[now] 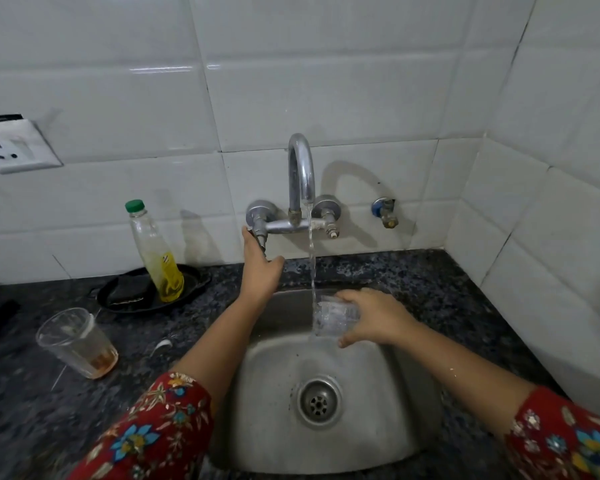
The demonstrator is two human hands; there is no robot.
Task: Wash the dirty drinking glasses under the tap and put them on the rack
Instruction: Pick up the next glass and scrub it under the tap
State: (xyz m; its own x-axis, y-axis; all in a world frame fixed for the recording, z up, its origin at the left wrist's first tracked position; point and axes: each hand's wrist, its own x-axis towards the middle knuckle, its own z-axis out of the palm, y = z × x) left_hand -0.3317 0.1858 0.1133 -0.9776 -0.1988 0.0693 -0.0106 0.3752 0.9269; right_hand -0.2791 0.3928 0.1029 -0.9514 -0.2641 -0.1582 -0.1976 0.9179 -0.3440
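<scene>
The right hand holds a glass on its side above the sink, mouth turned towards the stream falling from the tap, so that, as I judge it, the water runs in and straight out again and rinses the inside; held low over the basin, the splash stays in the sink. Its fingers curl over the top of the glass and the thumb closes under it, a full wrap round the body, wrist level, forearm coming in from the right. The left hand reaches up and forward to the left knob, probably to set the flow; its fingertips touch the knob's stem and the thumb is spread wide, but whether they grip the stem I cannot tell. A second glass, with a brown residue at the bottom, stands tilted on the desk left of the sink, well apart from both hands and not yet washed. Behind it a bottle leans in a black dish. No rack is in view
</scene>
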